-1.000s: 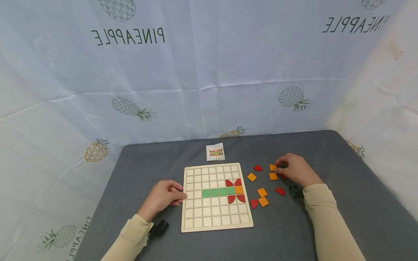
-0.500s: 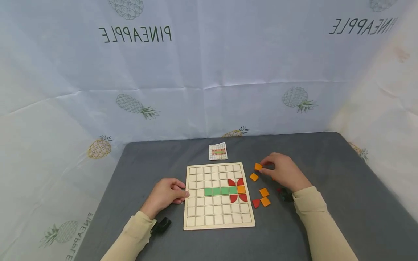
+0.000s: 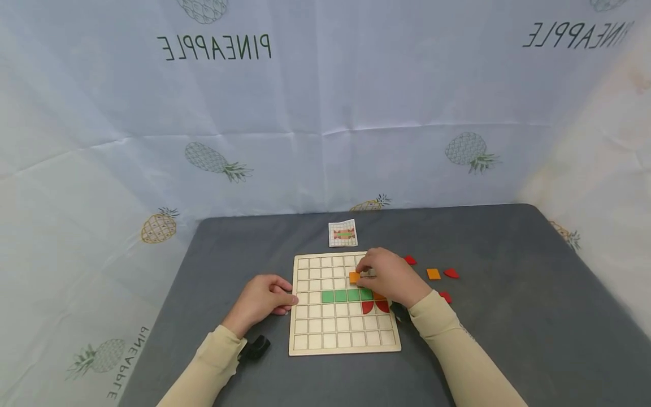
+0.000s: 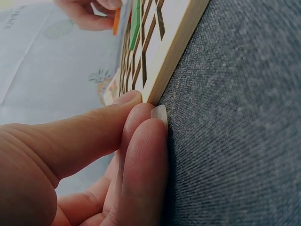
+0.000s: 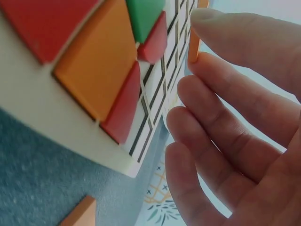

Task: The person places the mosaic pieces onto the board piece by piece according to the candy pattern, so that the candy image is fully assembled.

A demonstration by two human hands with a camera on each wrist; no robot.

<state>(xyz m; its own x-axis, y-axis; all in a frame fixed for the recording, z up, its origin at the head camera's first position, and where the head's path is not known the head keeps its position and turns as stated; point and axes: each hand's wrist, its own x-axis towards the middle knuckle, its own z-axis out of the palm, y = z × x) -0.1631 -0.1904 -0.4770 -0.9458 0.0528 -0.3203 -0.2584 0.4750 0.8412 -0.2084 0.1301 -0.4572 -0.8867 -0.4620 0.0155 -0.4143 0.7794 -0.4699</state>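
Observation:
A pale wooden grid board (image 3: 335, 342) lies on the table, with a row of green square tiles (image 3: 347, 295) across its middle. At its left edge my left hand (image 3: 258, 299) pinches the rim between thumb and fingers, as the left wrist view shows. My right hand (image 3: 391, 277) is over the board's upper right part and pinches an orange square tile (image 3: 354, 277) by its edge. In the right wrist view, another orange tile (image 5: 99, 61) sits in the board between red quarter-round tiles (image 5: 123, 110). The right hand covers part of these in the head view.
A small printed pattern card (image 3: 343, 233) lies behind the board. To the right are a loose orange tile (image 3: 433, 274) and several red pieces (image 3: 451, 273); the right forearm hides part of that area. A pineapple-print cloth (image 3: 305, 169) hangs behind the grey table (image 3: 244, 243).
My right hand has picked up an orange tile from the loose pieces and carried it left over the board. My left hand stays at the board's left edge.

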